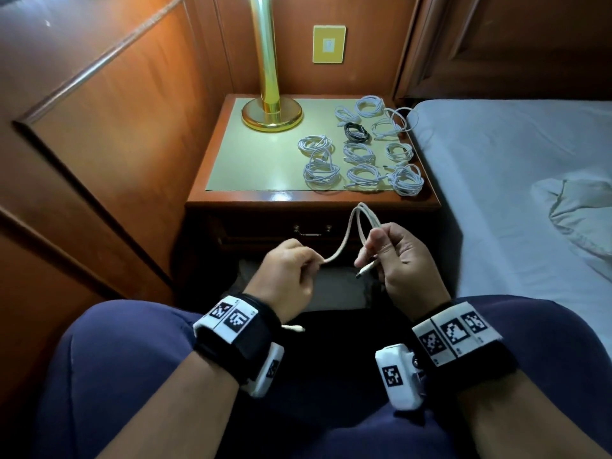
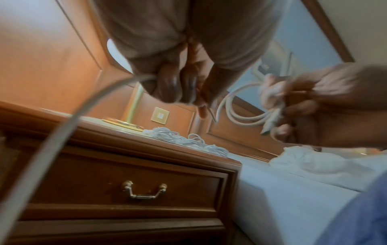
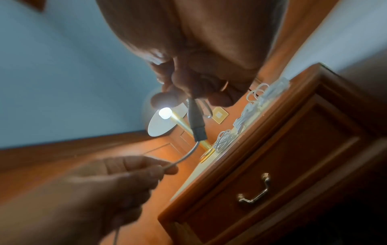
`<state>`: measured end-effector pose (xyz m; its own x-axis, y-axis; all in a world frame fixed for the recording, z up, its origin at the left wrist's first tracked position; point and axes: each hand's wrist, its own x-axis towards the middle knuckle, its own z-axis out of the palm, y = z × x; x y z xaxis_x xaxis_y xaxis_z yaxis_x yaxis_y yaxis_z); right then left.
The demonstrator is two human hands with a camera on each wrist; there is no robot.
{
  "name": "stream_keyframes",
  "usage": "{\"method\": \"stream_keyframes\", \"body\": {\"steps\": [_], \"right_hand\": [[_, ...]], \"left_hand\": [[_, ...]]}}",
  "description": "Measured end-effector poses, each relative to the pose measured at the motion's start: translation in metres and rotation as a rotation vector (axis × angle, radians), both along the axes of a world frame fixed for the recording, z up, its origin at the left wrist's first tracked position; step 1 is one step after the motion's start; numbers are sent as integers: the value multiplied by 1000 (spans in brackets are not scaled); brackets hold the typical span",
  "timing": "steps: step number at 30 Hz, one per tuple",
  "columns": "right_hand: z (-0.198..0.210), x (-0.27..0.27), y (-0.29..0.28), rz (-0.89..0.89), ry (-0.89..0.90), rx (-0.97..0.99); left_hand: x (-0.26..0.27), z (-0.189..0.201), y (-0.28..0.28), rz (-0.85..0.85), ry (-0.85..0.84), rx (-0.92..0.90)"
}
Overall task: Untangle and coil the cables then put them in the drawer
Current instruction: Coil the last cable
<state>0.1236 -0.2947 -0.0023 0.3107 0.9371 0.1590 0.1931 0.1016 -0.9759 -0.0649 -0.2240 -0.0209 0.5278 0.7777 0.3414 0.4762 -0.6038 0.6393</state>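
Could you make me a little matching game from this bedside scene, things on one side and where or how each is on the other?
Things:
1. black cable coil
2. drawer
3. brass lamp
4. white cable

States:
A. stands at the back left of the nightstand top
B. held between both hands
C. shut
D. lies among white coils on the nightstand

Pairs: 1-D, 2-C, 3-A, 4-B

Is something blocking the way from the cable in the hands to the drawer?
Yes: the drawer itself is closed, so its front blocks entry. The white cable hangs between the left hand and right hand; nothing else stands between.
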Motion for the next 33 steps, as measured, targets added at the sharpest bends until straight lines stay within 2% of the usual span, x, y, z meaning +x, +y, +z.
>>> {"method": "stream_keyframes", "body": {"steps": [3,6,10,14,18,20,23,27,29,33], "right_hand": [[-3,2,-3,9,-334,-30],[-6,2,-5,138,-423,-179],[-9,-3,-1,198,-238,-251],[1,-4,-1,237,55,-252],[7,-8,-5,350,186,-202],[6,-10,-5,369,252,-185],[4,-13,-4,361,330,-167],[3,-14,-4,339,346,-171],[1,-14,-3,330,333,-182],[-5,-13,2,301,316,-197]], "left_hand": [[6,6,-9,-189,-58,-18],[6,13,-7,-188,-186,-2],[0,15,1,-84,-245,19],[-9,5,13,17,-237,89],[-7,3,12,146,-205,82],[-3,5,8,159,-279,-64],[3,7,0,161,-432,-399],[7,12,-6,64,-670,-771],[7,11,-7,2,-703,-828],[6,6,-9,-61,-628,-750]]}}
